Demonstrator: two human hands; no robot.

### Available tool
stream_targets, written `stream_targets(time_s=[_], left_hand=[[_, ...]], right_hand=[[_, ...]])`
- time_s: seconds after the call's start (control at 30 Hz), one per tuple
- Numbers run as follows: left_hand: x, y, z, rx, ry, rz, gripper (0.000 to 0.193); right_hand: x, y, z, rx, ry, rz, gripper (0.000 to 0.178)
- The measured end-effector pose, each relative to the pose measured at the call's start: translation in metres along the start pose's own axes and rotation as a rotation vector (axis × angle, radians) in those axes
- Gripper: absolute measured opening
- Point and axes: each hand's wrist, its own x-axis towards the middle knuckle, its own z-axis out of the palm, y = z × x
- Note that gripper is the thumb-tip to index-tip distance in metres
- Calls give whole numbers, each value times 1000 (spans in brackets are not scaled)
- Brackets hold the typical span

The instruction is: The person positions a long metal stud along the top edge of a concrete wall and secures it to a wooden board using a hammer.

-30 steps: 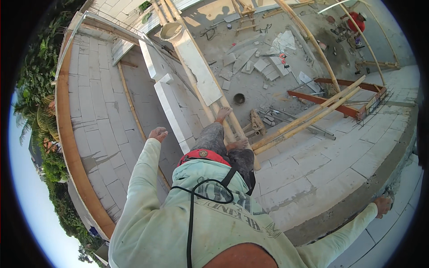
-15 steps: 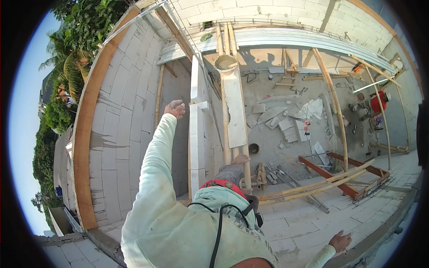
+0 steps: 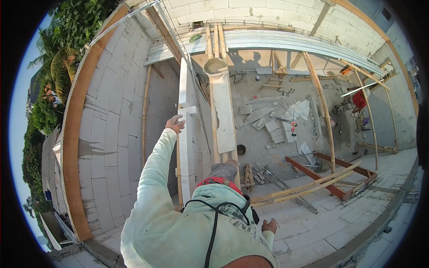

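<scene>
My left hand (image 3: 175, 124) is at the left edge of a narrow wall of white blocks (image 3: 187, 147). Its fingers are loosely bent and slightly apart, overlapping the block's edge; whether they press on it I cannot tell. Low and close to my body is my right hand (image 3: 269, 226), fingers half curled and apart, with nothing I can make out in it. Ahead, a round bucket (image 3: 216, 74) with grey wet mix stands at the far end of a pale plank (image 3: 223, 114) laid along bamboo poles. My bare foot (image 3: 232, 162) rests at the plank's near end.
Far below on the right lie broken white blocks (image 3: 274, 131), a red-handled saw (image 3: 293, 129) and a dark bucket (image 3: 241, 149). Bamboo poles (image 3: 308, 184) and a rust-red steel frame (image 3: 342, 193) cross nearer. A person in red (image 3: 359, 101) is at the far right.
My left hand has come down and closer to the block wall's edge. My right hand has swung in from the far right toward my body. The whole view has shifted slightly.
</scene>
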Motion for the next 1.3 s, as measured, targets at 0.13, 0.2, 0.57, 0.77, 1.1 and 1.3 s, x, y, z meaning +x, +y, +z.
stream_targets(time_s=[0.13,0.2,0.57,0.77,1.1,1.3], left_hand=[[-38,-113,49,235,-171,-314,53],[-53,-180,63,371,-216,-354,49],[35,-161,35,150,-170,-350,46],[93,-51,20,84,-45,-207,47],[143,4,55,158,-64,-82,58],[97,-78,84,326,-332,-179,55]], right_hand=[[7,32,22,40,-28,85,51],[1,34,12,58,-68,176,49],[25,50,49,165,-51,192,47],[19,-33,4,88,-52,129,49],[-2,-25,32,125,-27,177,54],[-7,-33,38,230,-193,223,55]])
